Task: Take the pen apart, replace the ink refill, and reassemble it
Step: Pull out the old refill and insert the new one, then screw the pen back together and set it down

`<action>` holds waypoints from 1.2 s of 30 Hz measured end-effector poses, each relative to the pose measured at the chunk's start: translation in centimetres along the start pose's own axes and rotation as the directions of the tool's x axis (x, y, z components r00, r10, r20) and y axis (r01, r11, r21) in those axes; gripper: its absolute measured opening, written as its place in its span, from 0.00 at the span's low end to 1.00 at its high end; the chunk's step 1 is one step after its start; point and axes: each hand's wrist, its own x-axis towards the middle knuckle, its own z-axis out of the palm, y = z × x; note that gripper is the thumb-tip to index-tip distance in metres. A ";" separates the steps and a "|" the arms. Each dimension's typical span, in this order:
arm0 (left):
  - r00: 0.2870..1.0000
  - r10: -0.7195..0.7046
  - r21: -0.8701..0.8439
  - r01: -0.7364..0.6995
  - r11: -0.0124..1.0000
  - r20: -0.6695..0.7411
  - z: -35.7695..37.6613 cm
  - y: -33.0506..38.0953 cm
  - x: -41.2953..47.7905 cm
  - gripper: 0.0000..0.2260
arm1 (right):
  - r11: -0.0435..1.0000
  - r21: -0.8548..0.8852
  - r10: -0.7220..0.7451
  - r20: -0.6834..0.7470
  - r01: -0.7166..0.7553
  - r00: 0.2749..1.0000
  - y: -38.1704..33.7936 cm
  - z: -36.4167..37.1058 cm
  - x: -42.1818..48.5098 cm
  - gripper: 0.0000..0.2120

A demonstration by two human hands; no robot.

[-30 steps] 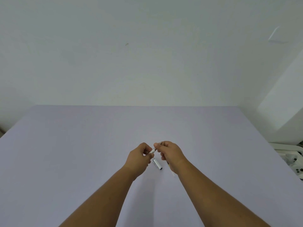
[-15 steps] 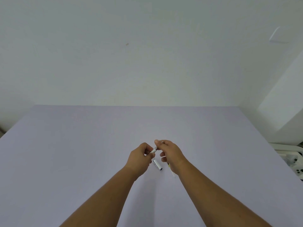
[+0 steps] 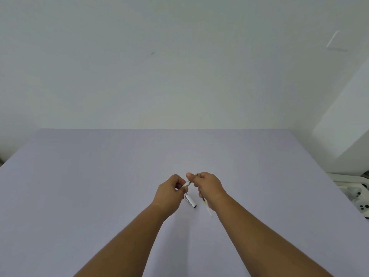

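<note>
Above the middle of the lilac table (image 3: pixel 99 186), both hands hold a white pen body (image 3: pixel 186 184) between them. My left hand (image 3: pixel 169 193) grips its lower end, and my right hand (image 3: pixel 207 185) pinches the upper end, where a thin tip pokes out past the fingers. On the table just below lies a white pen cap (image 3: pixel 190 201) with a dark end. A thin refill (image 3: pixel 207 206), with a yellowish section and a clear tube, lies beside it, partly hidden under my right hand.
A white wall rises behind the table's far edge. A white device with black dots (image 3: pixel 357 196) sits off the table's right edge.
The hands have stayed in place over the table. The right hand's fingers have shifted slightly on the pen's upper end. Cap and refill have not moved.
</note>
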 end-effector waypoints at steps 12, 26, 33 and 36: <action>0.999 -0.003 -0.005 0.003 1.000 -0.052 0.5 -0.4 0.1 0.03 | 1.000 0.020 -0.011 -0.022 0.012 1.000 -0.3 0.3 0.3 0.13; 0.937 -0.335 -0.337 0.347 0.875 0.093 0.4 -3.8 2.1 0.10 | 0.793 -0.609 -0.024 -0.057 -0.015 0.998 3.8 0.7 4.4 0.12; 0.910 -0.382 -0.449 0.411 0.793 0.158 0.4 -4.8 3.0 0.07 | 0.563 -0.823 -0.090 0.025 0.072 0.996 7.4 2.8 6.4 0.12; 0.910 -0.373 -0.438 0.414 0.798 0.180 0.3 -4.9 3.0 0.08 | 0.558 -0.827 -0.079 0.023 0.063 0.997 7.9 3.2 6.6 0.13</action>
